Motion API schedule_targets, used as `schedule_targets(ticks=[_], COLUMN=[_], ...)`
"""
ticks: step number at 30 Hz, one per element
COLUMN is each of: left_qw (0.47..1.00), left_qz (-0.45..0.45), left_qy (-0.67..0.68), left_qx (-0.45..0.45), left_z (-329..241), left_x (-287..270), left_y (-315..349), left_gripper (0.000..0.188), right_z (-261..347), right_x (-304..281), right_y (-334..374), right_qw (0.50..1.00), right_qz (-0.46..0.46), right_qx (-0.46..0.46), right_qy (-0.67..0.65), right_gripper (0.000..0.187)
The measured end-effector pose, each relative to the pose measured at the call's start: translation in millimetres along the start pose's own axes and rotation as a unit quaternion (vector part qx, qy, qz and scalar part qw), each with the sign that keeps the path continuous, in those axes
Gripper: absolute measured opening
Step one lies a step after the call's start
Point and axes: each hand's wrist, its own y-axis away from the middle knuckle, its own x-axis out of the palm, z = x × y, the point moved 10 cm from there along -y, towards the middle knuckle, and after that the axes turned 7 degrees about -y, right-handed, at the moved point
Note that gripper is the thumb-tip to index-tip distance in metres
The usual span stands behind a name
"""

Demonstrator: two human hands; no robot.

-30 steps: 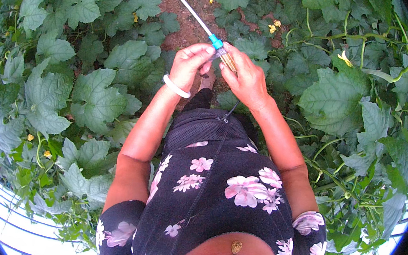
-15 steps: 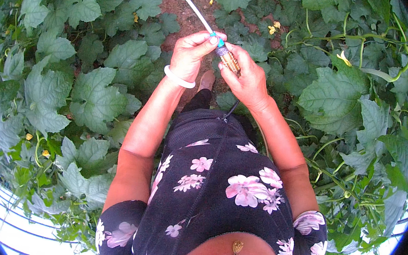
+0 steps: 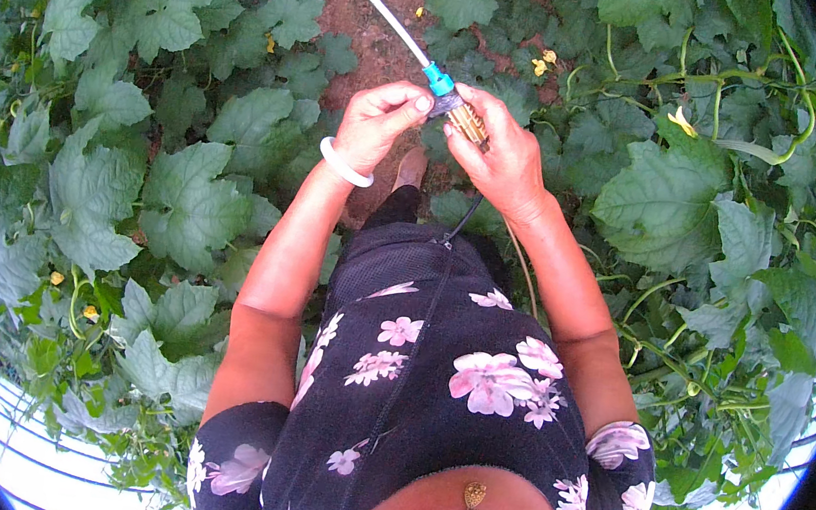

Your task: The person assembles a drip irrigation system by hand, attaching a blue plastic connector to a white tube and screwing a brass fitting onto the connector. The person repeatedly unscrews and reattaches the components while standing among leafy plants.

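Out in front of my body, both hands meet on a wand-like tool with a thin white tube [image 3: 381,8], a turquoise collar [image 3: 438,80], a grey ring [image 3: 444,105] and a gold ribbed body [image 3: 468,124]. My left hand [image 3: 379,123], a white bangle [image 3: 346,162] at its wrist, pinches the grey ring between thumb and fingers. Around the gold body my right hand [image 3: 502,157] is closed, fingers on the far side and thumb nearer me. The white tube runs up and left out of view. My palm partly hides the tool's lower end.
Broad green leaves [image 3: 193,200] crowd both sides, with yellow flowers [image 3: 544,62] among them. A vine [image 3: 710,78] stretches across the right. Between the plants shows a strip of brown soil [image 3: 362,43]. A thin tan line [image 3: 527,274] hangs beside my right forearm.
My left thumb and fingers have slid down from the turquoise collar to the grey ring, leaving the collar uncovered. My right hand keeps its hold, shifted very slightly.
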Motion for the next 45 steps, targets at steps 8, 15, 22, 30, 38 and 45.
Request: schedule_targets(ticks=[8, 15, 22, 30, 38, 45], left_qw=[0.997, 0.999, 0.986, 0.997, 0.988, 0.974], left_qz=[-0.062, 0.020, 0.070, 0.032, 0.047, -0.014], left_qy=[0.004, 0.040, 0.130, 0.069, 0.141, -0.096], left_qx=[0.047, -0.028, -0.073, -0.009, -0.033, -0.205], left_z=[10.5, 36.5, 39.3, 29.1, 48.7, 65.2], left_x=[-16.8, 0.3, 8.1, 11.3, 14.8, -31.0], left_y=[2.2, -17.3, -31.1, -37.2, -32.1, -14.7], left_gripper=[0.012, 0.016, 0.029, 0.026, 0.026, 0.029], right_z=[-34.7, -41.6, -47.2, -61.1, -64.7, -84.0], right_x=[11.3, 28.0, 31.6, 31.6, 59.2, 60.1], right_y=[9.5, 16.8, 16.8, 23.5, 38.6, 46.5], right_qw=[0.992, 0.899, 0.853, 0.810, 0.710, 0.791], right_qz=[0.015, 0.077, 0.090, 0.147, 0.210, 0.177], right_qx=[0.075, 0.246, 0.270, 0.336, 0.390, 0.382], right_qy=[-0.098, -0.353, -0.438, -0.458, -0.548, -0.443], right_gripper=[0.044, 0.042, 0.035, 0.025, 0.031, 0.028])
